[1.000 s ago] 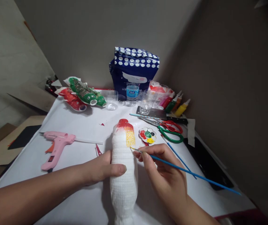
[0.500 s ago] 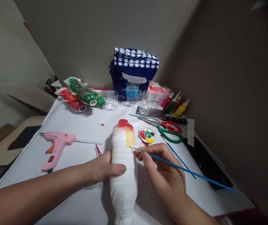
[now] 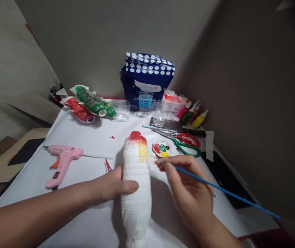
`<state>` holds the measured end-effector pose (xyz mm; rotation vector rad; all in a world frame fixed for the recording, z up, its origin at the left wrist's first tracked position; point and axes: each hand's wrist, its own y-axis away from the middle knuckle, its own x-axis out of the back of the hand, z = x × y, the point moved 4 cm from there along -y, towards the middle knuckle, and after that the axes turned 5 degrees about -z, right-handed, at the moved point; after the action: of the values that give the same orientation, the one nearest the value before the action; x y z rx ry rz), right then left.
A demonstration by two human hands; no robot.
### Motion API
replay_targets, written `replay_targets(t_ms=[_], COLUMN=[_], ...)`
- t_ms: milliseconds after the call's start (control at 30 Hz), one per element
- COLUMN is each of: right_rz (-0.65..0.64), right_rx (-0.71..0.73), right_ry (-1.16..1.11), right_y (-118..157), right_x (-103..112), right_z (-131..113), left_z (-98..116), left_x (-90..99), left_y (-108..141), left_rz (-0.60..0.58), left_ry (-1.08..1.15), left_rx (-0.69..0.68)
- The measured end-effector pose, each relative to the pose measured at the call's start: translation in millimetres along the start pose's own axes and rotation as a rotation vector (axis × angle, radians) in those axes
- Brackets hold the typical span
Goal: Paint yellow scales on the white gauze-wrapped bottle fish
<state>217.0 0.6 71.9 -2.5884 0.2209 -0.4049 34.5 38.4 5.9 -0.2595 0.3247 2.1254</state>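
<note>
My left hand [image 3: 116,186] grips a white, cloth-wrapped bottle-like form [image 3: 136,203] from its left side, thumb across the front. Its neck end is painted red, with a yellow patch below on the right. My right hand [image 3: 186,189] pinches a thin blue paintbrush [image 3: 227,190] near the bristle end. The brush tip is a short way right of the yellow patch, apart from the form. Just beyond that hand lies a flower-shaped paint palette [image 3: 155,148] with red, green, black and yellow paint.
A pink glue gun [image 3: 64,160] lies at left. Painted fish [image 3: 93,101], clear cups [image 3: 123,112] and a blue bag [image 3: 147,77] stand behind. Scissors [image 3: 189,146], a knife [image 3: 194,132], paint bottles [image 3: 199,119] and a black flat object [image 3: 230,186] are at right.
My right hand has moved right with the paintbrush, lifting its tip away from the yellow patch. My left hand and the white form have stayed in place.
</note>
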Motion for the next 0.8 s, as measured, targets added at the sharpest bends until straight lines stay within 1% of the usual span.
replay_targets(t_ms=[100, 167, 233, 267, 333, 400, 500, 667, 800], right_rz=[0.093, 0.021, -0.104, -0.143, -0.206, -0.246, -0.269, -0.306, -0.309], right_rx=[-0.076, -0.116, -0.164, -0.189, -0.236, -0.262, -0.282, -0.298, -0.294], right_ry=[0.057, 0.170, 0.264, 0.294, 0.348, 0.387, 0.417, 0.457, 0.463], right_y=[-13, -23, -30, -32, -33, -33, -31, -30, -31], right_x=[19, 26, 29, 31, 32, 32, 31, 27, 25], right_z=[10, 22, 38, 46, 61, 71, 77, 77, 80], left_z=[-1, -2, -2, -2, -3, -3, -3, -2, -2], left_x=[1.6, 2.5, 3.0, 3.3, 3.8, 3.6, 2.6, 2.2, 2.5], left_y=[1, 2, 1, 1, 1, 1, 1, 1, 1], left_rz=[0.012, 0.015, 0.009, 0.008, 0.004, -0.007, -0.013, 0.018, 0.030], left_ry=[-0.002, -0.003, 0.004, 0.009, 0.019, 0.029, 0.044, 0.049, 0.038], left_rx=[0.028, 0.031, 0.027, 0.023, 0.012, 0.008, 0.014, 0.006, 0.017])
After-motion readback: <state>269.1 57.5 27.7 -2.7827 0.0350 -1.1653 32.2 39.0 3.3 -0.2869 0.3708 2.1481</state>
